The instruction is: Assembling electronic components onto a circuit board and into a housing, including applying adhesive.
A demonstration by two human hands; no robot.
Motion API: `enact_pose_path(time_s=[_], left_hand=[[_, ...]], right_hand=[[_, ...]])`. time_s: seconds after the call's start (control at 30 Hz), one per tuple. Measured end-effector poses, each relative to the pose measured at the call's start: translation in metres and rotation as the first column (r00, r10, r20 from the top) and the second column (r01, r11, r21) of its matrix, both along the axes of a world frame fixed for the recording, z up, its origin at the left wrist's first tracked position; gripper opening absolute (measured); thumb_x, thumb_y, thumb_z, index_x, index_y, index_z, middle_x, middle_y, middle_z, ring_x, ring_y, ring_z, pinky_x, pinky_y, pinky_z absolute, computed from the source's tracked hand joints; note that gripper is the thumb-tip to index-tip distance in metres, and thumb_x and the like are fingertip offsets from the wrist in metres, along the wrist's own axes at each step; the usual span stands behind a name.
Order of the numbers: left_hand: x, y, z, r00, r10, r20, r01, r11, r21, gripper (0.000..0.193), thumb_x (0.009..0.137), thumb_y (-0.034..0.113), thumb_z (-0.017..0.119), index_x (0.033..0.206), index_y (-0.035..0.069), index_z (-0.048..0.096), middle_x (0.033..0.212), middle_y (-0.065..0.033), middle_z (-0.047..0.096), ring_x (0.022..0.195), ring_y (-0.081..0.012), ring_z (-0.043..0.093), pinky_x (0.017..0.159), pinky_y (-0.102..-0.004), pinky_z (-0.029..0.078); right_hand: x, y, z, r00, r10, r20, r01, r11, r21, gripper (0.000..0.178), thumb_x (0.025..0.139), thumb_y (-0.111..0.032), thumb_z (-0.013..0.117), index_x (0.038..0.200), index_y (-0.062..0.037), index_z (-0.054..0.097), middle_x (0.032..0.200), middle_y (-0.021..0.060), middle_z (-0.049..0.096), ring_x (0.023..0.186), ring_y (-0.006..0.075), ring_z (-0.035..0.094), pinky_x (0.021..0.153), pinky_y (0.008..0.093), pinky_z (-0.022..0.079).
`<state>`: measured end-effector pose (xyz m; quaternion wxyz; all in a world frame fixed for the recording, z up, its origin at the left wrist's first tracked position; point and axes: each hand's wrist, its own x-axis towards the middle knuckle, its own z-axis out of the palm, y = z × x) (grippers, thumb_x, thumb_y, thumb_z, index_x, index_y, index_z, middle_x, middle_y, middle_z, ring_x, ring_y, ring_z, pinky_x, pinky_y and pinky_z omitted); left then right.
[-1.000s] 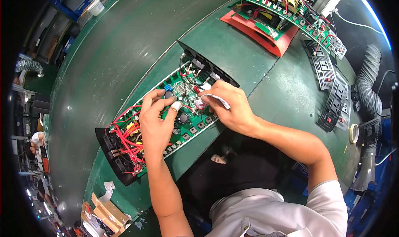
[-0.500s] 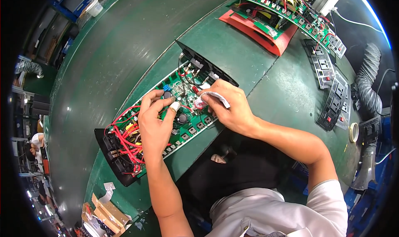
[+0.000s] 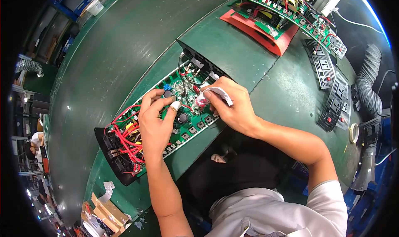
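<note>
A green circuit board (image 3: 191,131) lies aslant on the bench, with red wires (image 3: 126,139) and a black fan panel at its left end. At its far right a black panel (image 3: 199,60) stands tilted, joined by black wires. My left hand (image 3: 154,114) rests on the board, its fingers bent and slightly apart beside a black round component (image 3: 168,94); a white cover sits on the thumb. My right hand (image 3: 235,106) is closed on a flattened, curled white tube (image 3: 224,95). The tube's lower end, by a pink-red patch, is partly hidden by the fingers.
More wired boards (image 3: 286,12) stand at the back right on a red tray (image 3: 259,36). Socket panels (image 3: 332,99), a tape roll (image 3: 353,133) and a grey flexible duct (image 3: 370,79) are on the right. A cardboard box (image 3: 109,212) sits at the lower left.
My right hand has shifted slightly and the white tube in it has tilted a little. My left hand and the board have hardly moved.
</note>
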<state>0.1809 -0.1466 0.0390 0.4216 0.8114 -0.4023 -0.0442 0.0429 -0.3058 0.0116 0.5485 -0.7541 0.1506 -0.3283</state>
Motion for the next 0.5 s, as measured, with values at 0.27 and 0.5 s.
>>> enact_pose_path(time_s=[0.27,0.5], left_hand=[[-0.005,-0.005,0.002,1.0,0.004,-0.003,-0.004,1.0,-0.003,0.02,0.081,0.005,0.072,0.099,-0.003,0.072,0.118,-0.0155,0.06,0.103,-0.0275,0.063,0.09,-0.037,0.05],[0.009,0.003,-0.007,0.992,0.0,0.128,0.003,1.0,-0.021,0.02,0.076,0.005,0.073,0.095,-0.001,0.073,0.117,-0.0158,0.062,0.106,-0.0307,0.063,0.091,-0.039,0.05]], right_hand=[[-0.003,-0.003,-0.001,1.0,0.012,0.023,-0.01,0.996,-0.09,0.01,0.088,-0.004,0.069,0.097,0.0007,0.071,0.083,0.0132,0.063,0.074,0.0279,0.063,0.065,0.0367,0.05],[0.006,-0.006,-0.001,0.997,0.066,0.043,-0.053,0.968,-0.246,0.009,0.092,-0.004,0.065,0.1,0.0005,0.068,0.084,0.0097,0.062,0.071,0.0181,0.062,0.064,0.0304,0.049]])
